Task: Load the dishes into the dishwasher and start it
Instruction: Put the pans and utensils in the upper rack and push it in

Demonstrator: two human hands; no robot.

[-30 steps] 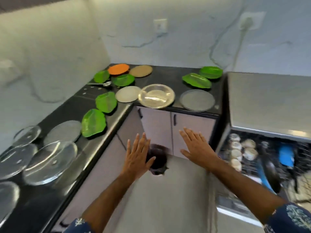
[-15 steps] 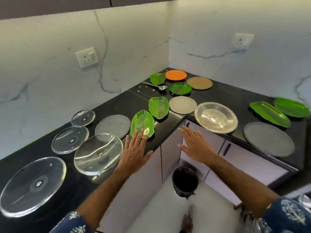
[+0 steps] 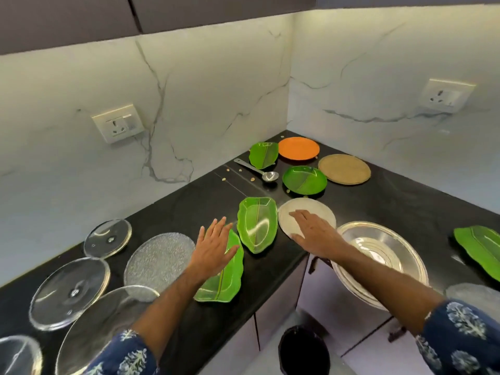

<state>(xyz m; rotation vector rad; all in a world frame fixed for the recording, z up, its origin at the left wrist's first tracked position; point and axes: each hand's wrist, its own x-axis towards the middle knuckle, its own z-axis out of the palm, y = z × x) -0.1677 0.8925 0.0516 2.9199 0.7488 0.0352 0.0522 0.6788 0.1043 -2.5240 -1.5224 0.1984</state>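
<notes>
Dishes lie spread over a black L-shaped counter. My left hand hovers flat, fingers apart, over a green leaf-shaped plate near the counter's front edge. A second green leaf plate lies between my hands. My right hand rests open on a round white plate; I cannot tell whether it grips it. Under my right forearm sits a steel plate. Further back are a round green plate, an orange plate, a tan plate, another leaf plate and a steel spoon.
Several clear glass lids and a frosted glass plate fill the counter's left part. Another green leaf plate and a grey plate lie at the right edge. A black bin stands on the floor by the cabinets. The dishwasher is out of view.
The view turned left from the open dishwasher to the counter corner. Both hands moved forward over the counter; the right now lies on the white plate, the left over the near leaf plate.
</notes>
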